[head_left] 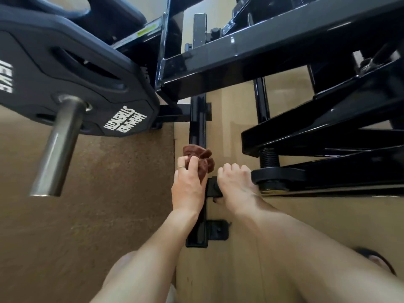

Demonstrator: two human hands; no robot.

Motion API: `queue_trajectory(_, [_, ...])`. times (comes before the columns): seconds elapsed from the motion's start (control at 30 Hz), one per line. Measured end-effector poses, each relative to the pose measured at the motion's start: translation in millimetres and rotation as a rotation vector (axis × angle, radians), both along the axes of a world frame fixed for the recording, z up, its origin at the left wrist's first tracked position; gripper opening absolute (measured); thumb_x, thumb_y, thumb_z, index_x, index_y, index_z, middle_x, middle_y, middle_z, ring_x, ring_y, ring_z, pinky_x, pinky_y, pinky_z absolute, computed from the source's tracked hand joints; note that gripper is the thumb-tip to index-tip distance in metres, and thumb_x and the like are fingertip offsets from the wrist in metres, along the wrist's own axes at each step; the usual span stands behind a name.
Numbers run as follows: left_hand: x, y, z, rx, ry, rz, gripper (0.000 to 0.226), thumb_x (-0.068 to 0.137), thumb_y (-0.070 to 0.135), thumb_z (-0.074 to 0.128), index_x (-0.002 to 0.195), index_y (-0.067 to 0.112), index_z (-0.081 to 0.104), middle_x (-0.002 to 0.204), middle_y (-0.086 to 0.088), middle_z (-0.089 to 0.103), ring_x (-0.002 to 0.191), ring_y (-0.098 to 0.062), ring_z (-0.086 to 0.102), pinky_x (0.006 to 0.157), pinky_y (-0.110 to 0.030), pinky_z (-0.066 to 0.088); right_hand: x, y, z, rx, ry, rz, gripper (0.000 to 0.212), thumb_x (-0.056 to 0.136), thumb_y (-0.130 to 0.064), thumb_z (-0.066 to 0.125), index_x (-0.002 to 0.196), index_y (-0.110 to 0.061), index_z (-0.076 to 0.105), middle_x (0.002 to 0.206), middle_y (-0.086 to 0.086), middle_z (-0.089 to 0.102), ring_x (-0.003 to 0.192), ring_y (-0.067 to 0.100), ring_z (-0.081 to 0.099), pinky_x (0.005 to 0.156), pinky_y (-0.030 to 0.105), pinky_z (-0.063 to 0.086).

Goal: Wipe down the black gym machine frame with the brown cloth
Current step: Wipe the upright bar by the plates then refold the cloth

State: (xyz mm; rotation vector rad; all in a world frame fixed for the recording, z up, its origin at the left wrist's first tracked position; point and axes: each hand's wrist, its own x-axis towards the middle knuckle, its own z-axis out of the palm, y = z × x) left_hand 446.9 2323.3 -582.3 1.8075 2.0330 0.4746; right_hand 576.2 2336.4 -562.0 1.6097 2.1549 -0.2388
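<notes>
Wiping under way, low on the black gym machine frame [197, 125]. Left hand [188, 186] bunched round the brown cloth [200, 159], fingers [190, 164] curled and pinching it; cloth sits just ahead of the fingertips, pressed on the floor rail. Right hand [235, 186] gripping a bracket on the same rail, just beside the left fingers, apparently as a brace. Rail ahead of the cloth glossy; cannot tell wiped from unwiped. Upper beams [273, 49], angled arms, and weight plate [72, 68] well beyond the fingers. Judgement: early to middle stage, most of the frame likely left.
</notes>
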Motion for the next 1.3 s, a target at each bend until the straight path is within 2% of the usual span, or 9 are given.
queue_trajectory(0.17, [-3.2, -84.0, 6.2, -0.112, 0.026, 0.020, 0.035, 0.098, 0.029, 0.063, 0.128, 0.026, 0.045, 0.137, -0.003, 0.039, 0.105, -0.024, 0.056, 0.080, -0.043, 0.059, -8.7, -11.9, 24.0, -0.083, -0.153, -0.055, 0.072, 0.082, -0.028, 0.079, 0.141, -0.007, 0.044, 0.134, 0.019, 0.053, 0.130, 0.040, 0.047, 0.115, 0.057, 0.031])
queue_trajectory(0.3, [-6.6, -119.9, 21.9, -0.261, -0.019, -0.002, 0.045, 0.100, 0.028, 0.060, 0.142, 0.024, 0.045, 0.147, -0.008, 0.041, 0.120, -0.022, 0.053, 0.096, -0.037, 0.052, -7.5, -48.7, 59.4, -0.146, -0.104, 0.023, 0.094, 0.093, -0.020, 0.069, 0.161, -0.003, 0.006, 0.165, 0.028, 0.011, 0.155, 0.045, 0.007, 0.126, 0.058, 0.008])
queue_trajectory(0.43, [-23.1, -111.2, 51.5, -0.391, 0.072, -0.174, 0.050, 0.100, 0.032, 0.060, 0.146, 0.031, 0.040, 0.153, -0.010, 0.038, 0.125, -0.022, 0.059, 0.102, -0.035, 0.053, 1.5, -64.8, 113.6, -0.166, 0.134, 0.080, 0.073, 0.096, -0.022, 0.066, 0.158, -0.013, 0.029, 0.157, 0.019, 0.035, 0.146, 0.037, 0.032, 0.121, 0.047, 0.031])
queue_trajectory(0.57, [-29.0, -59.0, 121.3, -0.394, -0.356, -0.082, 0.007, 0.098, 0.033, 0.064, 0.098, 0.028, 0.059, 0.098, 0.002, 0.067, 0.088, -0.018, 0.068, 0.085, -0.048, 0.058, 19.4, -53.1, 186.0, -0.140, 0.555, -0.150, 0.053, 0.101, -0.016, 0.058, 0.151, -0.023, 0.042, 0.141, 0.005, 0.051, 0.129, 0.028, 0.050, 0.102, 0.038, 0.048])
queue_trajectory(0.73, [5.5, -3.4, 242.1, -0.170, -0.832, -0.159, 0.012, 0.100, 0.024, 0.064, 0.106, 0.014, 0.063, 0.091, 0.000, 0.074, 0.085, -0.015, 0.074, 0.073, -0.030, 0.061, 58.2, -24.1, 248.3, 0.179, 0.821, -0.315, 0.041, 0.099, -0.017, 0.057, 0.139, -0.024, 0.053, 0.128, -0.003, 0.059, 0.117, 0.015, 0.056, 0.101, 0.028, 0.048])
queue_trajectory(0.8, [19.9, 19.7, 272.8, -0.006, -0.826, -0.216, 0.012, 0.100, 0.028, 0.065, 0.106, 0.019, 0.062, 0.096, -0.001, 0.072, 0.089, -0.015, 0.072, 0.077, -0.031, 0.060, 80.9, -11.2, 267.1, 0.356, 0.736, -0.278, 0.043, 0.097, -0.014, 0.059, 0.139, -0.019, 0.054, 0.127, 0.000, 0.061, 0.117, 0.017, 0.057, 0.099, 0.026, 0.044])
queue_trajectory(0.97, [69.4, 85.2, 306.3, 0.325, -0.565, -0.319, 0.021, 0.098, 0.043, 0.062, 0.110, 0.027, 0.057, 0.110, 0.004, 0.060, 0.102, -0.015, 0.060, 0.088, -0.027, 0.052, 144.4, 25.0, 304.0, 0.684, 0.146, -0.068, 0.052, 0.096, -0.028, 0.063, 0.145, -0.012, 0.051, 0.136, 0.015, 0.060, 0.134, 0.036, 0.050, 0.122, 0.053, 0.028])
queue_trajectory(1.1, [107.9, 115.7, 306.3, 0.259, -0.446, -0.300, 0.019, 0.100, 0.038, 0.063, 0.110, 0.024, 0.054, 0.098, 0.012, 0.056, 0.091, -0.007, 0.054, 0.073, -0.013, 0.037, 186.9, 54.3, 320.2, 0.596, -0.082, -0.172, 0.058, 0.106, -0.047, 0.025, 0.156, -0.020, 0.035, 0.155, 0.014, 0.046, 0.148, 0.034, 0.034, 0.127, 0.053, 0.010])
queue_trajectory(1.3, [131.4, 135.7, 298.3, 0.175, -0.362, -0.261, 0.021, 0.099, 0.042, 0.062, 0.112, 0.026, 0.057, 0.109, 0.004, 0.061, 0.099, -0.015, 0.058, 0.081, -0.026, 0.047, 196.2, 61.7, 309.2, 0.535, -0.152, -0.239, 0.066, 0.106, -0.051, 0.008, 0.150, -0.015, 0.042, 0.145, 0.019, 0.052, 0.136, 0.038, 0.046, 0.114, 0.051, 0.033])
